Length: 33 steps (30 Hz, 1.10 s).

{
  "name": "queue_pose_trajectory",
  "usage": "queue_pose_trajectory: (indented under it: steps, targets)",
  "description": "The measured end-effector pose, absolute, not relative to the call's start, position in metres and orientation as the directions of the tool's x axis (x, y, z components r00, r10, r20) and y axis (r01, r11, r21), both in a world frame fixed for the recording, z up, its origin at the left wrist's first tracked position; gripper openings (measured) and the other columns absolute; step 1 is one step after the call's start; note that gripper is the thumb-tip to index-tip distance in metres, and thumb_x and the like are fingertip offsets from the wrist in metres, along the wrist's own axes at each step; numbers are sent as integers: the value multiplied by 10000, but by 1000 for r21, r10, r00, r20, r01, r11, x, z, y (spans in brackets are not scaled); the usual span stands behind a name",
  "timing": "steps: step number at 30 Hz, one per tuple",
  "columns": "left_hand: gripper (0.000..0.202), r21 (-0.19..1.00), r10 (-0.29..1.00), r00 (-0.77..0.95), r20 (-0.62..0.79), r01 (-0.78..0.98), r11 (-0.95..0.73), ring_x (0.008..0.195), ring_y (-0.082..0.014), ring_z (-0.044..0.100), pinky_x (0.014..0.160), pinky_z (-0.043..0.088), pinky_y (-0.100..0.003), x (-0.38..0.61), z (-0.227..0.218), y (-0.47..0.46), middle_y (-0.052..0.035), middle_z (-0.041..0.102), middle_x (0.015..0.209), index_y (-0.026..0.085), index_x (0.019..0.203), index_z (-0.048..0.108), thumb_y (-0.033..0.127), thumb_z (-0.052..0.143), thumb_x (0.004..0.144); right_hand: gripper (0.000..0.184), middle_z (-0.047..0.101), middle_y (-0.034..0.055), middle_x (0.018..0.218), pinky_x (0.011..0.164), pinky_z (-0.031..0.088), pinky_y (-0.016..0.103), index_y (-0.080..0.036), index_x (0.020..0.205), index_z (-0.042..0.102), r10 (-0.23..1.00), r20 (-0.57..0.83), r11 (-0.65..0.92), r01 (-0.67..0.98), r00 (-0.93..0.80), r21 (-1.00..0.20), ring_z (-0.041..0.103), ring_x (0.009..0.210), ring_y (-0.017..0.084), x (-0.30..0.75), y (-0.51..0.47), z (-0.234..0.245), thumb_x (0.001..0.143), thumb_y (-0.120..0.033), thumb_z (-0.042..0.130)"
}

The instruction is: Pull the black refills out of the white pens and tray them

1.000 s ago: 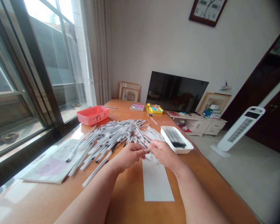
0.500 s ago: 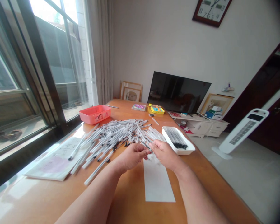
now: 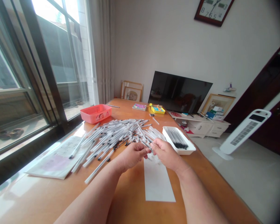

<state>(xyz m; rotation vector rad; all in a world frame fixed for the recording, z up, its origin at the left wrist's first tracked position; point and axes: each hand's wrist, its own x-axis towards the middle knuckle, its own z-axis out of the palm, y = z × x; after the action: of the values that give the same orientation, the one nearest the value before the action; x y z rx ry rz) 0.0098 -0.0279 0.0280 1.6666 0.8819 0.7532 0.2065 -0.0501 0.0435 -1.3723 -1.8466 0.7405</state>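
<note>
My left hand [image 3: 136, 153] and my right hand [image 3: 166, 153] meet over the top end of a white paper strip [image 3: 157, 183]. Thumbs and fingers of both are pinched together on a thin pen, mostly hidden by the fingertips. Just beyond the hands spreads a loose pile of pens [image 3: 114, 133] with pale, see-through barrels and dark ends. Close to my right hand, a white tray [image 3: 190, 151] holds a row of thin dark-tipped pens or refills [image 3: 177, 138].
A red plastic box [image 3: 91, 116] stands behind the pile at left. Under some pens lies a paper booklet [image 3: 49, 165]. Toward the far end of the wooden table [image 3: 128, 205] are a pink book [image 3: 139, 107] and a yellow box [image 3: 157, 109]. A tower fan [image 3: 245, 133] stands off to the right.
My right hand has shifted very slightly up, with both hands still pinched together over the paper strip. The view has moved a little; the pile and trays look the same.
</note>
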Motion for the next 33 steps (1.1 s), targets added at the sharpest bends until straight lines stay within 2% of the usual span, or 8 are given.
queue_pose_trajectory:
  steps: [5,9,14,17,22,24,29,33]
  targets:
    - [432,967,852,517,79,168,-192,693,-154,532,665,415,-271,12,26,-27,-38,639,746,150,803,694,575,625,834,436,443,-32,644,551,309,265,-210,717,491,966,213,257,586,-143,-769,394,616,136,204,-45,36,957,-573,461]
    - [450,971,848,527,60,165,-171,711,-162,544,673,421,-274,12,26,-28,-50,653,778,148,861,711,587,615,839,499,478,-23,639,576,343,277,-208,727,516,979,163,205,552,-125,-808,435,612,144,205,-47,43,976,-618,381]
    - [455,975,846,532,45,162,-153,716,-161,538,682,418,-280,11,27,-28,-62,664,811,148,905,720,581,589,861,428,515,-21,655,590,355,272,-214,725,499,974,145,219,558,-175,-801,462,626,146,209,-52,50,986,-540,405]
    - [441,972,850,522,65,159,-172,699,-155,520,671,407,-276,12,25,-27,-47,640,768,146,851,707,576,610,849,361,465,-32,651,564,318,266,-218,719,462,966,164,251,581,-198,-774,418,622,140,208,-51,47,970,-476,441]
    - [433,963,857,496,142,130,-235,677,-147,491,652,383,-271,16,24,-26,-21,599,716,148,796,683,580,653,816,355,363,-42,644,571,298,269,-229,677,350,971,205,239,564,-124,-790,351,635,136,201,-44,37,934,-449,456]
    - [451,962,864,483,141,139,-234,681,-151,499,649,381,-272,18,24,-27,-25,610,728,149,819,685,597,638,822,347,356,-43,645,571,297,270,-230,677,345,973,211,229,548,-97,-804,350,638,137,201,-43,35,928,-444,454]
    - [505,970,871,489,33,195,-146,694,-164,547,684,421,-291,18,25,-29,-63,674,831,148,865,671,627,512,889,317,412,-40,654,584,310,270,-225,689,396,966,247,251,548,-83,-798,391,650,141,203,-40,31,934,-420,443]
    - [413,965,872,481,88,177,-195,688,-154,525,667,409,-278,19,22,-27,-38,625,764,150,832,653,559,607,852,320,390,-45,647,586,307,270,-225,678,382,969,240,234,551,-63,-801,369,642,137,202,-38,28,922,-418,461]
